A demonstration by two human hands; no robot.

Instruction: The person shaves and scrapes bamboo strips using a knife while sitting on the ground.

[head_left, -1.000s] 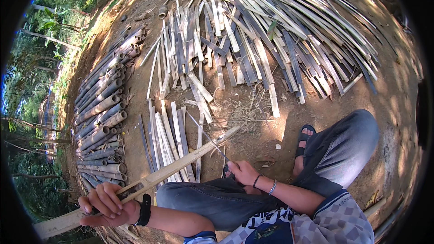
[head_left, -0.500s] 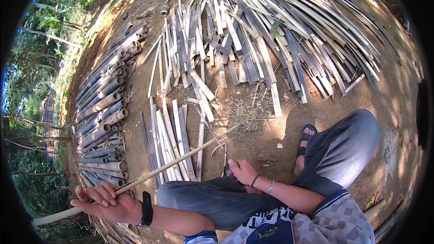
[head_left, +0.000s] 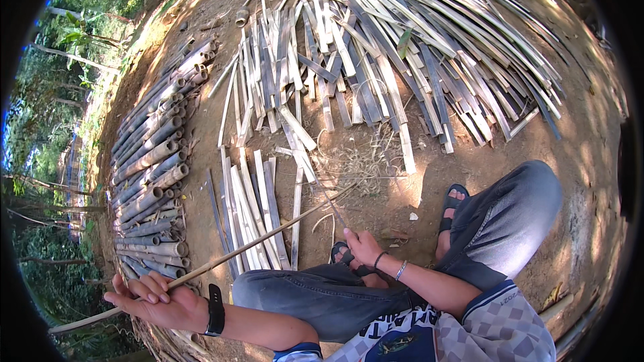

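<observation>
A long, thin bamboo strip (head_left: 268, 233) runs slantwise from the lower left up to the middle of the view. My left hand (head_left: 151, 297), palm turned up with a black watch at the wrist, has its fingers curled round the strip near its lower end. In my right hand (head_left: 363, 248) is a knife (head_left: 337, 213) with a narrow dark blade pointing up and left; the fist hides its handle. The blade lies by the strip's far end, and whether they touch I cannot tell. Pale curled shavings (head_left: 369, 167) lie on the ground just beyond.
Split bamboo slats (head_left: 396, 60) spread across the far ground. A smaller bundle of slats (head_left: 251, 221) lies left of my legs. Stacked round bamboo poles (head_left: 151, 154) line the left side, with greenery behind. My bent knees and sandalled feet (head_left: 449, 208) frame the near ground.
The strip has turned in my left hand and shows a narrower, browner side. My right hand and the knife have shifted slightly, up and to the right.
</observation>
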